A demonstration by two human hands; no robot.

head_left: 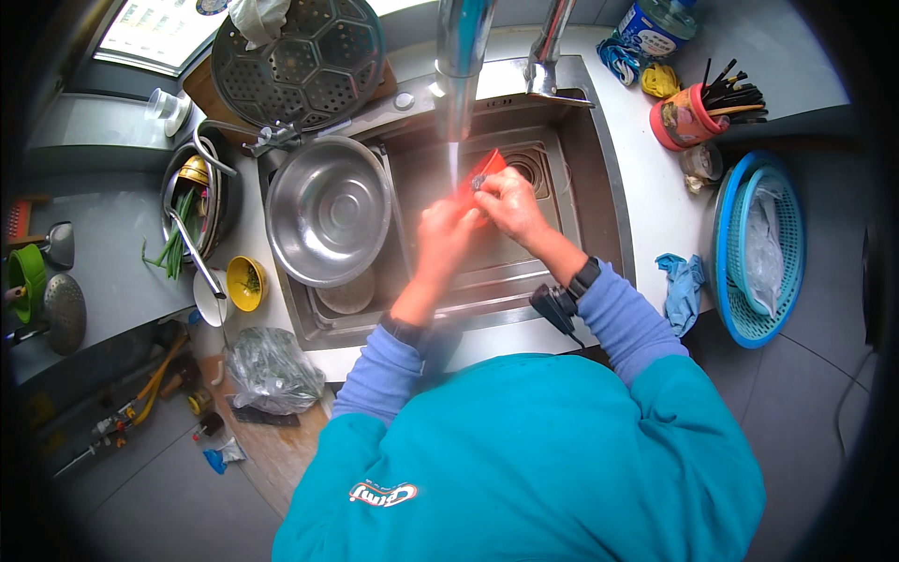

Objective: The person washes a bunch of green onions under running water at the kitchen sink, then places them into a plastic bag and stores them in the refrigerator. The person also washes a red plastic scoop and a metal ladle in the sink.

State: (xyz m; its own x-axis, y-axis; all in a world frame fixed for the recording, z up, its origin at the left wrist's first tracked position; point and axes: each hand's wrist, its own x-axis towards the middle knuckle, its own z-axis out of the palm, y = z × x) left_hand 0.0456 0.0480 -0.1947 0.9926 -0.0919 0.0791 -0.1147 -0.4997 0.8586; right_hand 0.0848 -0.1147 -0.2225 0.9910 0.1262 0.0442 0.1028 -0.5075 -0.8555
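Over the right basin of a steel sink (621, 232), my left hand (446, 235) grips a red object (489, 163), thin-edged and partly hidden by both hands; its exact kind cannot be told. My right hand (511, 202) pinches a small grey scouring pad (479, 183) against it. Water runs from the faucet (456, 84) in front of my left hand, and that area is hazy. A large steel bowl (330, 211) rests over the left basin, above a round pale item (348, 293).
Left of the sink are a yellow bowl (247, 283), a pot holding green onions (184, 228) and a plastic bag of greens (274, 371). At right lie a blue cloth (680, 291), blue baskets (723, 281) and a red utensil holder (685, 119). A perforated steamer plate (298, 63) leans behind.
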